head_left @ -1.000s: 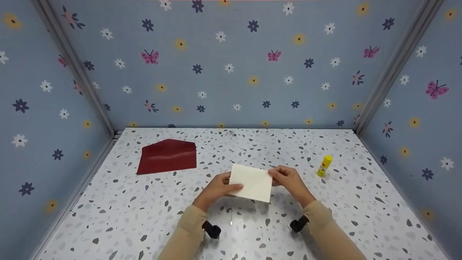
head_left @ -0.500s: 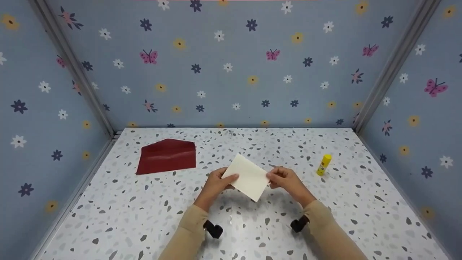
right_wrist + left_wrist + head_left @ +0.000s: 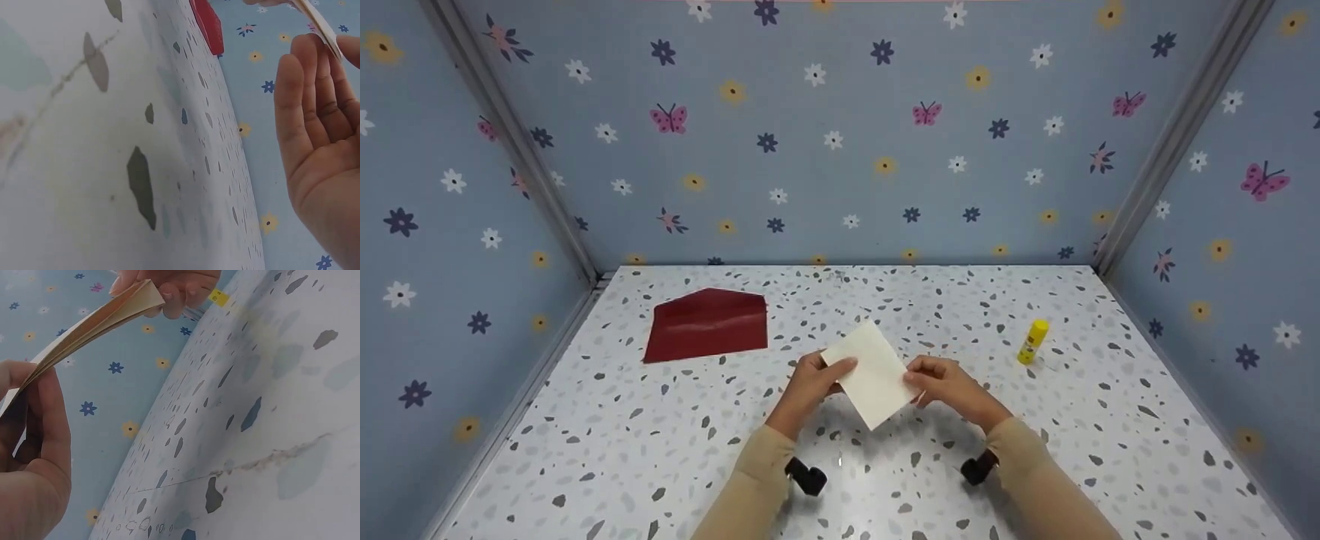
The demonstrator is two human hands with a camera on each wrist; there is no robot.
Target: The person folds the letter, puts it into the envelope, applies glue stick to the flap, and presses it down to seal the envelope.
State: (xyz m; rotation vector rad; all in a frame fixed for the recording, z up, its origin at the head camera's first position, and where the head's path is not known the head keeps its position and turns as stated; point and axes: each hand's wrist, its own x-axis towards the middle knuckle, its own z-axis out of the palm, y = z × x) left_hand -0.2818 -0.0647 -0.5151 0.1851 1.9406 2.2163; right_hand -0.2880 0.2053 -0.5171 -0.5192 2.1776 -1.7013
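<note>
A folded piece of cream paper [image 3: 874, 379] is held up over the table between both hands, turned so that one corner points toward the body. My left hand [image 3: 808, 386] grips its left side, thumb flat on top and fingers beneath. At the right corner, my right hand [image 3: 949, 386] pinches the edge between thumb and fingers. In the left wrist view several layers of the paper [image 3: 93, 329] show along its edge, slightly spread apart near the right hand [image 3: 180, 289]. The right wrist view shows the paper [image 3: 319, 25] edge-on between the right thumb and fingers.
A dark red envelope [image 3: 709, 330] with its flap raised lies at the back left of the speckled table [image 3: 840, 502]. On the right stands a yellow glue stick [image 3: 1033, 343]. Blue flowered walls [image 3: 840, 180] enclose the table at the back and sides.
The paper has turned clockwise in the hands, its far corner swinging to the right. My right hand has moved slightly left and nearer the body; the left hand has shifted slightly away from the body.
</note>
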